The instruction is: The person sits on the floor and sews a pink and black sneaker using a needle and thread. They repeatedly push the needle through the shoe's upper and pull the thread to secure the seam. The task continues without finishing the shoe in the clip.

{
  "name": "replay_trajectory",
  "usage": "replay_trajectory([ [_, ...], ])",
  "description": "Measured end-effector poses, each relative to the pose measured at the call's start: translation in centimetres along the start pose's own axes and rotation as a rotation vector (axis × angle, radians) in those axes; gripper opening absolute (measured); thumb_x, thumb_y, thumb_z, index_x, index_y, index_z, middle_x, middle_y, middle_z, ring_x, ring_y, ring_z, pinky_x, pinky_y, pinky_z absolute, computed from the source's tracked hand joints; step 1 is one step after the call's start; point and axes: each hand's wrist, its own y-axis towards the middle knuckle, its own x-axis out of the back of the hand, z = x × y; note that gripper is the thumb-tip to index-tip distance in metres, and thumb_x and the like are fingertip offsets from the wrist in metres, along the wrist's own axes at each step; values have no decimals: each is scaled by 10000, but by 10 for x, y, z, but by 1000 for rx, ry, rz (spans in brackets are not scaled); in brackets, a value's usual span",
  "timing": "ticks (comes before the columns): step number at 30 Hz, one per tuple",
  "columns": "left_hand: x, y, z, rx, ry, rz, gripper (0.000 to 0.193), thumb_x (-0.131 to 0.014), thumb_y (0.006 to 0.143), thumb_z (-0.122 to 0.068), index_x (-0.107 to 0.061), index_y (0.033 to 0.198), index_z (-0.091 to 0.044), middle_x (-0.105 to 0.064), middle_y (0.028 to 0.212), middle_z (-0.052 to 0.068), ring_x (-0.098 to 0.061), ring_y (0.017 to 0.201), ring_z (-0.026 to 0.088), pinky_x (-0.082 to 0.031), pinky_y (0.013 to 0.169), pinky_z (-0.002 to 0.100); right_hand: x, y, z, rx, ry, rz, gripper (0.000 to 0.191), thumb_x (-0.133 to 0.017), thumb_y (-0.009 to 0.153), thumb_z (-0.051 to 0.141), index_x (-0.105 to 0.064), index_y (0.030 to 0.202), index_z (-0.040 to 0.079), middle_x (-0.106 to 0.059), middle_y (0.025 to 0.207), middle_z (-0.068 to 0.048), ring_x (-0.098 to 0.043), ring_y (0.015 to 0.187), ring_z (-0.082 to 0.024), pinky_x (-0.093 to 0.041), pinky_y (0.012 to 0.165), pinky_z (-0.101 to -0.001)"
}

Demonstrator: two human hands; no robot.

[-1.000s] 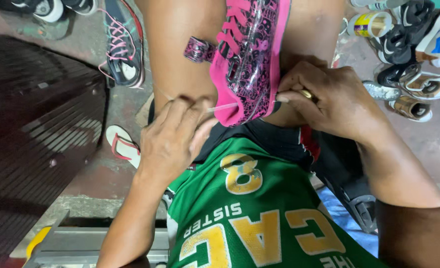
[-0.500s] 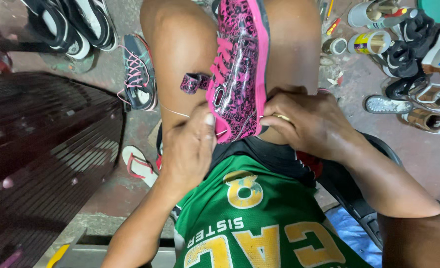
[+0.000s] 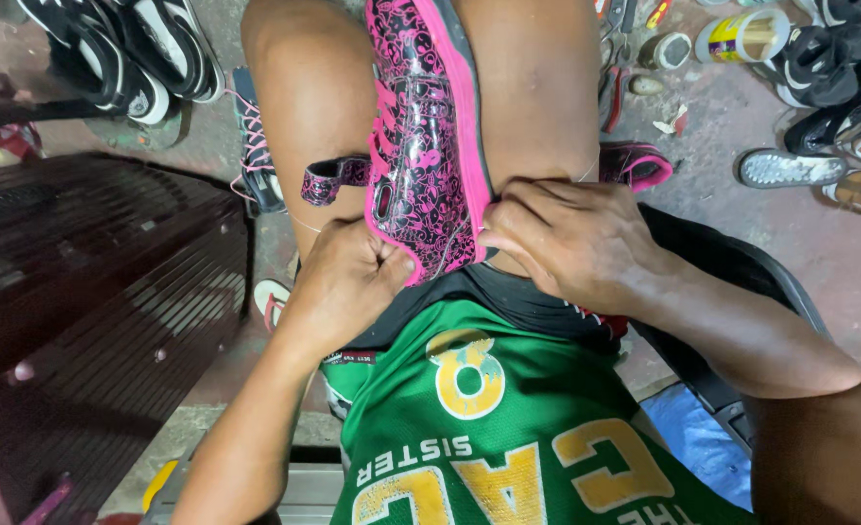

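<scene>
A pink and black patterned shoe with pink laces lies clamped between my bare knees, heel end toward me. My left hand is a closed fist gripping the shoe's near left edge, with a thin pale thread running off to its left. My right hand pinches the shoe's near right edge with thumb and fingers. A loose patterned strap sticks out from the shoe's left side. I wear a green jersey with yellow lettering.
A dark slatted bench top fills the left. Black sneakers lie at top left, and several more shoes and small tins at top right. A black chair edge runs under my right arm.
The view has closed in on the shoe. My left hand has drawn back from a raised pinch on the thread into a fist at the shoe's edge. My right hand stays on the right edge.
</scene>
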Motion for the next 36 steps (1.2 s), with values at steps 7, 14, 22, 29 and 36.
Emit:
replay_trajectory([
  [7,1,-1,-3,-96,151,-41,108,-697,858,-103,-667,865,0,-665,801,238,-659,805,438,-497,690,508,12,8,22,-69,-181,213,272,-701,875,250,-589,1026,53,-608,933,-95,-645,895,-275,-523,765,-399],
  [14,-2,2,-4,-262,47,-53,86,-689,900,-114,-670,903,-29,-679,799,210,-667,784,421,-497,700,501,20,3,4,13,-224,142,183,-669,959,202,-607,1080,79,-627,999,-59,-650,889,-247,-520,754,-368],
  [22,-2,-12,-7,-157,-79,-228,101,-685,915,-68,-625,901,12,-605,788,149,-581,620,258,-462,609,379,31,4,-9,-88,-505,41,485,-777,814,581,-648,668,136,-598,598,-16,-604,522,-212,-425,469,-352],
  [29,-24,-45,-33,-308,-14,-793,162,-765,913,-82,-664,1036,-50,-607,1101,61,-603,723,158,-458,540,213,33,-27,-16,-191,-299,51,431,-821,920,466,-637,775,104,-607,736,-53,-625,693,-284,-467,627,-407],
  [36,-43,-22,-54,-557,583,-588,208,-816,965,-149,-720,1139,-89,-674,1165,33,-588,809,181,-475,621,305,24,-25,-6,-224,-293,94,452,-815,864,510,-653,740,107,-612,691,-45,-616,602,-253,-462,556,-397],
])
